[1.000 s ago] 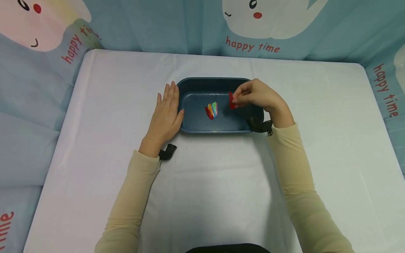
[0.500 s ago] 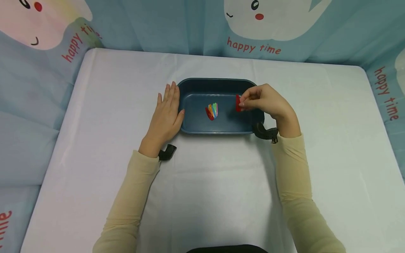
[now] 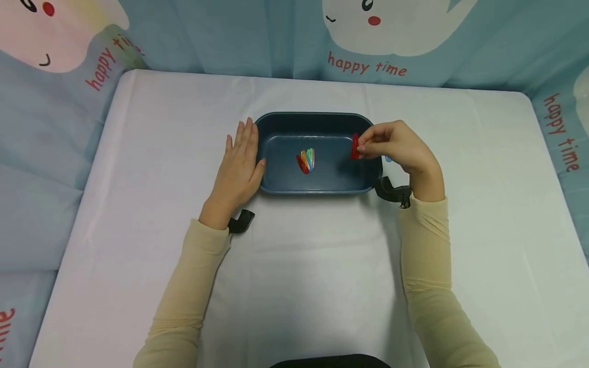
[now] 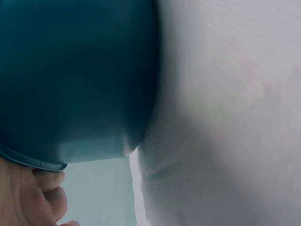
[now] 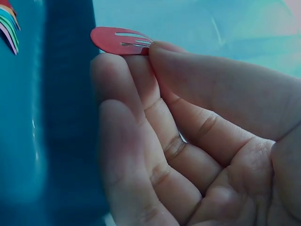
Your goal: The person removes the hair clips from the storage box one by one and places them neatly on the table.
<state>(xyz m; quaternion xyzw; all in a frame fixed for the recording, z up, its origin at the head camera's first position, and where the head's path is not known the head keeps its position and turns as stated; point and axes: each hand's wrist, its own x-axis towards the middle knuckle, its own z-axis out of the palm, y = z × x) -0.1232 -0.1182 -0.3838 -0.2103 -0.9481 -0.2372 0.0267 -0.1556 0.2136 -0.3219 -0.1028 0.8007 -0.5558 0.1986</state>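
Observation:
My right hand (image 3: 405, 148) pinches a red snap hair clip (image 3: 355, 146) over the right end of a dark blue tray (image 3: 280, 176). In the right wrist view, the clip (image 5: 115, 40) sits between thumb and fingertips, its slotted end toward the thumb. Several snap hair clips (image 3: 306, 161) in red, orange, green, blue and pink lie fanned side by side on the tray floor. My left hand (image 3: 235, 171) rests with straight fingers along the tray's left side; in the left wrist view, its fingers touch the rim (image 4: 33, 161).
A small light-blue thing (image 3: 388, 159) shows just outside the tray's right side, mostly hidden under my right hand. White cloth (image 3: 294, 266) covers the table. A patterned blue curtain (image 3: 257, 36) hangs behind and at the sides.
My right hand has moved to the right with the red hair clip, from over the tray's inside toward its right rim. The left hand and the clips in the tray stay put.

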